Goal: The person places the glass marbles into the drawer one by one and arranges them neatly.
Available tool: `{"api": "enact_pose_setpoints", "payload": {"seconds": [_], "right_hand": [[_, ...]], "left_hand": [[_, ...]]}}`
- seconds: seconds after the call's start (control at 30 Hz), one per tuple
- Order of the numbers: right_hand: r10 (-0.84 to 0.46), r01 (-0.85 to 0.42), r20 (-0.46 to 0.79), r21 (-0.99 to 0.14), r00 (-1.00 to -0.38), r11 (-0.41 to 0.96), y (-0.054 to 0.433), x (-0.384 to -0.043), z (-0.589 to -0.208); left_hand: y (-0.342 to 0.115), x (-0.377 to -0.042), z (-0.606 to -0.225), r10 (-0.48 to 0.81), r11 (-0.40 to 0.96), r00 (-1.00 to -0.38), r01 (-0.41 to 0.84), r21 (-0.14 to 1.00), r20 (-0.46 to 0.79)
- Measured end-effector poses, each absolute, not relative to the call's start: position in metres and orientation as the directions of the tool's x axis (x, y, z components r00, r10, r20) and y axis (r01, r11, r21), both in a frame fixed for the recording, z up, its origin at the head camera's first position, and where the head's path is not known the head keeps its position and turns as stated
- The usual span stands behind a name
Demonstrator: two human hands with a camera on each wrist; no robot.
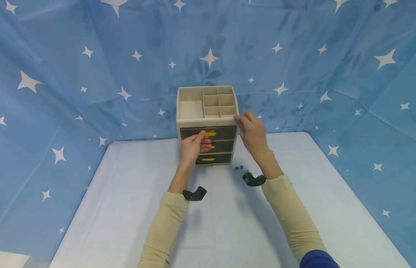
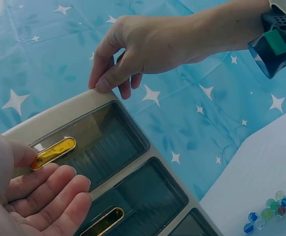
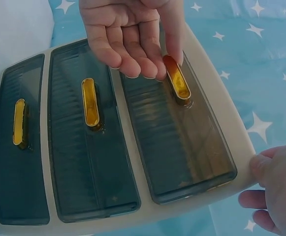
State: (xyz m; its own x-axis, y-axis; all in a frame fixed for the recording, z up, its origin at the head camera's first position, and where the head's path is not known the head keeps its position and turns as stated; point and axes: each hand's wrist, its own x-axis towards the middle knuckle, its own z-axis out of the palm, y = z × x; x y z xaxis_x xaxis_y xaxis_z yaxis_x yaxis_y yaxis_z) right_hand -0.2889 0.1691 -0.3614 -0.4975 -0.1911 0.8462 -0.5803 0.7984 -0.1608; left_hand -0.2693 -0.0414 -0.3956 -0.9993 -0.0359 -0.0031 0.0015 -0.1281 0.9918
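- While my right hand point(image 1: 254, 134) pinches the upper right front corner of a cream plastic drawer cabinet point(image 1: 208, 121), my left hand point(image 1: 192, 149) works at the front of it.
- My left thumb and index finger are closed narrowly on the glossy yellow-gold oblong handle point(image 3: 181, 87) of the top drawer; my other fingers lie loosely bent below, near the middle drawer.
- My right thumb presses the front of that corner, and the fingertips hook round its side.
- The cabinet stands near the back edge of the white-covered table point(image 1: 208, 234), about midway between the two back corners, its drawers facing me.
- The top drawer has a dark, see-through rectangular front point(image 3: 197, 142) and looks flush with the cream frame.
- Beneath it sit a dark see-through middle drawer point(image 3: 115, 167) and a matching bottom drawer point(image 3: 15, 182), each with its own yellow-gold oblong pull.
- On top, the cabinet carries a cream open tray point(image 1: 191, 110), with one large compartment along its left edge and six small ones toward the right edge.
- Small round glass marbles point(image 2: 266, 213), blue, green, clear and red-swirled, lie clustered on the table just beside the cabinet's lower right front corner.
- Beyond the table's back edge hangs a blue curtain point(image 1: 154, 44) printed with white four-pointed stars.
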Motion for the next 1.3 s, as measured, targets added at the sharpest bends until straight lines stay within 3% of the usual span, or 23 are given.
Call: {"api": "enact_pose_setpoints", "payload": {"seconds": [1.07,1.3], "right_hand": [[-0.198,-0.608,0.858,-0.156,-0.475,0.779,0.169,-0.291,-0.36],[-0.196,-0.598,0.846,-0.169,-0.495,0.783,0.169,-0.292,-0.361]], "left_hand": [[-0.044,-0.241,-0.401,-0.024,-0.121,-0.999,0.041,0.992,0.038],[-0.044,-0.237,-0.402,-0.025,-0.124,-0.998,0.056,0.991,0.053]]}}
